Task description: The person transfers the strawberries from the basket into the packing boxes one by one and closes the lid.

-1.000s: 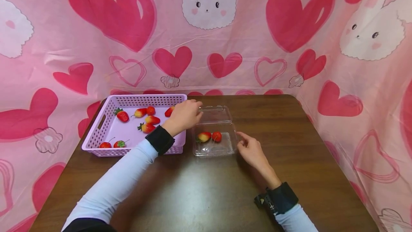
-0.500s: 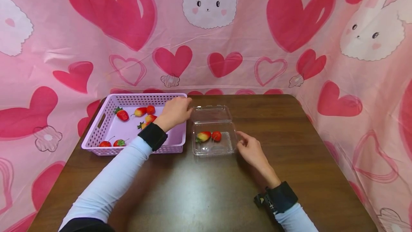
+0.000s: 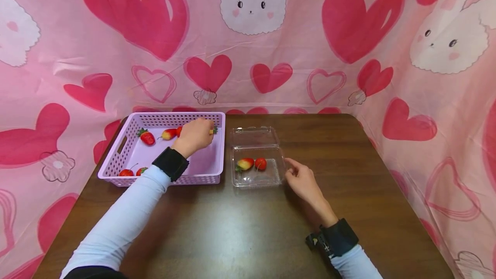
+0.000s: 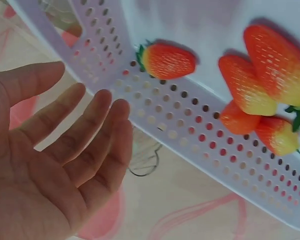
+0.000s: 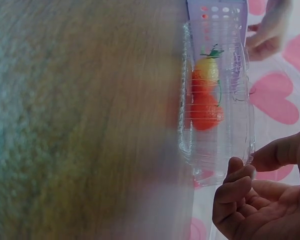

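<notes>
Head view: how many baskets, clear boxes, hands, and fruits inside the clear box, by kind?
Purple basket: 1
Clear box: 1
Left hand, right hand: 2
Strawberry in the clear box: 1
Round red fruit in the clear box: 1
Total: 6

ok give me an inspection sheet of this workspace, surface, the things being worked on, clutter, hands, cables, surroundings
surface: brown wood-look table, light glare near the front
basket: purple, perforated, on the left; holds several red fruits, some partly hidden
clear container: right of the basket, lid folded back; holds a yellow-red strawberry and a round red fruit
clutter: nothing seen
left hand: above the basket, fingers relaxed, holding nothing
right hand: at the clear container's right edge, appears to pinch the rim
cables: nothing seen
surroundings: pink backdrop with hearts and rabbits behind the table
</notes>
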`<state>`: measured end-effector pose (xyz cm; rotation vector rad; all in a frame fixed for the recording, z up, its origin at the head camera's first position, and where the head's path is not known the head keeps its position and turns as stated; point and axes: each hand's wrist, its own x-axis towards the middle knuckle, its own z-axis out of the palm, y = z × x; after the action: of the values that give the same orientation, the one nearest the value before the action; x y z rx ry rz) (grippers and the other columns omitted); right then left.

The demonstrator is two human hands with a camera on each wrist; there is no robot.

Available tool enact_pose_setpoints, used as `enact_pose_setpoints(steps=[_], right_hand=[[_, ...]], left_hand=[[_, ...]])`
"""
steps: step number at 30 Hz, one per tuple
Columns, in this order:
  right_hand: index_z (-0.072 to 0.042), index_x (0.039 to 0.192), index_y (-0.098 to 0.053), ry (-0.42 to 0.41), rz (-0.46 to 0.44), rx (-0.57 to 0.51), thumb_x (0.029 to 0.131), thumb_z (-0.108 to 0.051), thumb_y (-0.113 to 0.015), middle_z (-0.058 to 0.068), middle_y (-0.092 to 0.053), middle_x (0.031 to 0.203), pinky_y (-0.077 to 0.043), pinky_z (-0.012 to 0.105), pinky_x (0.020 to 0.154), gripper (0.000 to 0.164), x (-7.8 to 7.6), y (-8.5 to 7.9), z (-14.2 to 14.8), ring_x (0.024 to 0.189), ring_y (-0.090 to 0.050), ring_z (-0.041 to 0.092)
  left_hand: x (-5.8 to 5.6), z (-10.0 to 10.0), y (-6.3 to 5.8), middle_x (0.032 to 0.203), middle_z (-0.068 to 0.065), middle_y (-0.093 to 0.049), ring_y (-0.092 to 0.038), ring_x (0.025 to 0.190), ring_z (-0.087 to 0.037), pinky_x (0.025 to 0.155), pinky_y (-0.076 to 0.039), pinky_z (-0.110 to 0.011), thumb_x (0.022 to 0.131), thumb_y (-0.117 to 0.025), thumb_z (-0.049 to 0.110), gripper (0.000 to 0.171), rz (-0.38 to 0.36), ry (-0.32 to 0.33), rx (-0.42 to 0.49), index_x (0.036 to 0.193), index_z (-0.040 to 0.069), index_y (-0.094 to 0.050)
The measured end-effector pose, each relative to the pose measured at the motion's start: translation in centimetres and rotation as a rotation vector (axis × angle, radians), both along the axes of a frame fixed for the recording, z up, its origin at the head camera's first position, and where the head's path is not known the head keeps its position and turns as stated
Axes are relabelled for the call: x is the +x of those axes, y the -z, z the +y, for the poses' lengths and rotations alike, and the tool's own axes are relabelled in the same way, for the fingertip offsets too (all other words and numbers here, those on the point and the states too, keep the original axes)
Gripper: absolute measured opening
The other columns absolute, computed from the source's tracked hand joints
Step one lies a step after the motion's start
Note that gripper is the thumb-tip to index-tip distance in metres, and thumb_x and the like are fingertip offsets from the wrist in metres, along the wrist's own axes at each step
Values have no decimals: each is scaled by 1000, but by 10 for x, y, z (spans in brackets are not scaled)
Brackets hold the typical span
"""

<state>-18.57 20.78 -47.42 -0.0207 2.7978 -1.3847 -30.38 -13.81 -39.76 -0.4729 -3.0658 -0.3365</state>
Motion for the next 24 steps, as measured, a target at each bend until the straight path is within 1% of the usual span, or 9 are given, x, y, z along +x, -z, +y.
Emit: enact_pose_setpoints(steps=[2, 3, 7, 10, 14, 17, 21, 24], right_hand=[[-3, 144, -61, 0, 0, 4, 96, -6, -57, 7, -61, 88, -42, 31, 60, 49, 0, 0, 0, 68, -52, 19], [-3, 144, -61, 0, 0, 4, 96, -6, -57, 7, -61, 88, -42, 31, 60, 48, -1, 0, 0, 68, -52, 20], [-5, 144, -61, 2, -6, 4, 96, -7, -57, 6, -60, 88, -42, 31, 60, 49, -1, -1, -1, 68, -52, 19], [-4, 144, -62, 1, -1, 5, 96, -7, -57, 6, -60, 88, -42, 31, 60, 49, -1, -1, -1, 68, -52, 19], [-4, 144, -62, 0, 6, 9, 95, -6, -57, 6, -61, 88, -42, 31, 61, 49, -1, -1, -1, 68, -52, 19], [-4, 144, -62, 0, 2, 7, 96, -6, -57, 6, -60, 88, -42, 31, 61, 49, -1, 0, -1, 69, -52, 19], [-5, 144, -62, 3, -6, 2, 96, -6, -56, 6, -60, 87, -42, 31, 61, 49, -1, -1, -1, 68, -52, 19], [-5, 144, -62, 10, -4, 4, 96, -6, -57, 6, -60, 87, -41, 30, 60, 49, -1, -1, -1, 68, -51, 19]], left_hand=[[-1, -6, 0, 96, -18, -69, -66, 92, -39, 70, -55, -58, 92, -68, 11, 5, -41, -16, -17, 90, 6, -69], [-1, -8, 0, 98, -19, -70, -65, 92, -39, 72, -55, -57, 91, -69, 11, 7, -64, -25, -26, 94, 5, -71], [0, -18, -1, 104, -24, -71, -65, 93, -41, 75, -56, -57, 90, -70, 9, 14, -124, -65, -61, 101, 0, -72], [2, -24, -1, 107, -27, -70, -66, 93, -43, 76, -57, -58, 90, -68, 7, 15, -158, -115, -90, 102, -2, -69], [4, -30, 0, 117, -31, -67, -64, 99, -45, 82, -54, -63, 91, -66, 8, 30, -216, -196, -115, 118, -6, -68], [5, -34, 2, 120, -33, -66, -65, 102, -46, 85, -51, -67, 92, -63, 8, 32, -232, -237, -126, 120, -7, -68], [7, -40, 4, 116, -33, -67, -67, 101, -46, 85, -53, -65, 93, -64, 11, 29, -230, -243, -135, 115, -8, -69], [8, -43, 5, 115, -33, -68, -66, 102, -46, 86, -54, -62, 94, -67, 16, 32, -238, -233, -145, 115, -8, -69]])
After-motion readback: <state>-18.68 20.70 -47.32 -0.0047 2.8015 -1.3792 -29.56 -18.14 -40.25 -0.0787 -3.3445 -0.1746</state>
